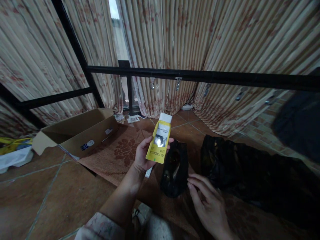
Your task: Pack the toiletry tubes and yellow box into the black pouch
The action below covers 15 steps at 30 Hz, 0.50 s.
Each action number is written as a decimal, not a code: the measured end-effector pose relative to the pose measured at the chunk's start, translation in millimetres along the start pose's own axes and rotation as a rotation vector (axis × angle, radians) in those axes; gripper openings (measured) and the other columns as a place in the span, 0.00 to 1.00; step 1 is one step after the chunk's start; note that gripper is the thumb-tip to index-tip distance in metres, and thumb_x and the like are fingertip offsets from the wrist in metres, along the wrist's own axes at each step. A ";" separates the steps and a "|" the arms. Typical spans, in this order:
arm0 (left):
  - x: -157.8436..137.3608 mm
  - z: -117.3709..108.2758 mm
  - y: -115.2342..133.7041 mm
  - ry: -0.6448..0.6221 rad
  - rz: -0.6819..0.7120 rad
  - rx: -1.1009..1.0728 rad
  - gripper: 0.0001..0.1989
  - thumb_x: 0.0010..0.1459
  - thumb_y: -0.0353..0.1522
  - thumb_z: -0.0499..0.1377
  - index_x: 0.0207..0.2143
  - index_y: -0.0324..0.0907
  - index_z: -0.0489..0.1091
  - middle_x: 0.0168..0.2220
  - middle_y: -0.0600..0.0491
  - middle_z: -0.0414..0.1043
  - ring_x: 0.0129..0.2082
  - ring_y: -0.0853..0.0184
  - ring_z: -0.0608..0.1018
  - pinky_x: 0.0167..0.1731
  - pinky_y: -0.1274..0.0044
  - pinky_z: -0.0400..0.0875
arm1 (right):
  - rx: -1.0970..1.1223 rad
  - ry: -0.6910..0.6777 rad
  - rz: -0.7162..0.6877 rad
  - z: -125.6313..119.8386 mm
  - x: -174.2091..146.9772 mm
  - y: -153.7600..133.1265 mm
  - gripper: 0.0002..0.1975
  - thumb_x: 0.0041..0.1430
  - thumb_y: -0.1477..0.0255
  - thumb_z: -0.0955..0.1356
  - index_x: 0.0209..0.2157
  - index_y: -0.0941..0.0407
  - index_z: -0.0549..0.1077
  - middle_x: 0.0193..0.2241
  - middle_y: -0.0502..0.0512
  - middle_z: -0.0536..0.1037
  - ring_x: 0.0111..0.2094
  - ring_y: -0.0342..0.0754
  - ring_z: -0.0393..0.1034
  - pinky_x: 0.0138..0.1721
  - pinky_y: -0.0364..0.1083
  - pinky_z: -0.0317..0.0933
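My left hand (144, 151) is wrapped round a yellow packet (156, 151) printed "ECOOBIX", with a silvery picture panel. A white piece (165, 117) stands out at the packet's far end. Below and to the right of the packet sits a small black plastic bag (172, 183), its mouth facing up; shiny contents inside cannot be made out. My right hand (208, 200) is at the bag's right edge, thumb and forefinger closed together on its rim. Part of a small white strip (148, 172) shows beneath my left wrist.
An open cardboard box (82, 135) stands at the left on a reddish patterned mat (107, 163). A large black bag (250, 173) lies at the right. Black metal rails (155, 71) cross before striped curtains (160, 33). A white tray (17, 158) is at the far left.
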State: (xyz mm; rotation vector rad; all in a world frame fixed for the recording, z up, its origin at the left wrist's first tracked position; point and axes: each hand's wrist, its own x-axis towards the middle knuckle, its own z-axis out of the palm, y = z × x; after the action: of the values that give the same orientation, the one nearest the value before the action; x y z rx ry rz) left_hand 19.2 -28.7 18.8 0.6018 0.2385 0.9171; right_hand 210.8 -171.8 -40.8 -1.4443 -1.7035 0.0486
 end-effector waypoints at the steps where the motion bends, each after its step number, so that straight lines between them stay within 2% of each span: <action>1: 0.1 -0.5 0.0 -0.003 -0.002 -0.002 0.26 0.57 0.39 0.51 0.51 0.30 0.66 0.47 0.38 0.74 0.36 0.62 0.79 0.42 0.72 0.70 | 0.003 -0.003 -0.002 -0.1 -0.1 0.1 0.09 0.62 0.70 0.62 0.38 0.53 0.74 0.42 0.55 0.76 0.42 0.46 0.73 0.43 0.45 0.69; 15: 0.5 -3.5 -0.7 -0.022 -0.016 0.000 0.25 0.61 0.40 0.47 0.51 0.29 0.67 0.47 0.39 0.73 0.37 0.62 0.79 0.42 0.73 0.71 | -0.005 -0.011 -0.002 0.0 -1.1 0.1 0.09 0.61 0.70 0.63 0.39 0.52 0.74 0.43 0.53 0.75 0.43 0.46 0.72 0.45 0.45 0.68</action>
State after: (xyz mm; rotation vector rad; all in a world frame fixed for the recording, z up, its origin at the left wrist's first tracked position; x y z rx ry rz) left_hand 18.4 -27.3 15.6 0.6087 0.2232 0.8948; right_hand 210.8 -172.7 -41.5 -1.4478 -1.7148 0.0513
